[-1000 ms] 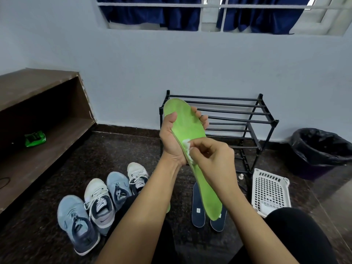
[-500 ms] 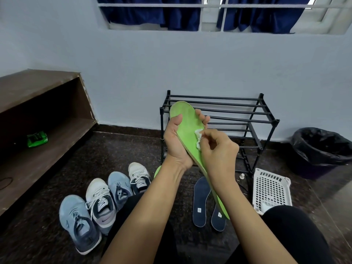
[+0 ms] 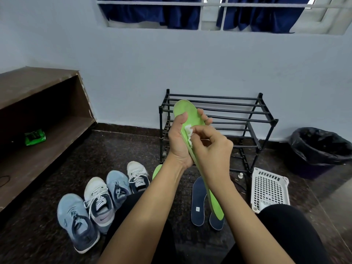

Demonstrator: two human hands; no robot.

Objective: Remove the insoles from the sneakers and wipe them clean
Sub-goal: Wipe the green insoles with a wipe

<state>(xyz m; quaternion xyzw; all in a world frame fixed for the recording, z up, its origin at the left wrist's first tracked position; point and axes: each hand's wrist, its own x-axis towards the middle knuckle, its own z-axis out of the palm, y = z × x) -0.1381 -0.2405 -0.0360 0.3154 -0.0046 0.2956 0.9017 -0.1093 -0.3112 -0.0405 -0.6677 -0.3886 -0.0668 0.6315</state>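
Head view: left hand [image 3: 179,143] grips the green insole [image 3: 192,119], thumb in front, fingertips [image 3: 204,117] curled behind. Right hand [image 3: 213,147] pinches a white wipe [image 3: 188,133] against it, just below those fingertips.

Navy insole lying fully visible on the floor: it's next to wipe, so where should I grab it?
Probably pinch the near end of the navy insole, from above on your side: it lies flat, pointing toward you, with that end clear, while the green insole overhangs its neighbour.
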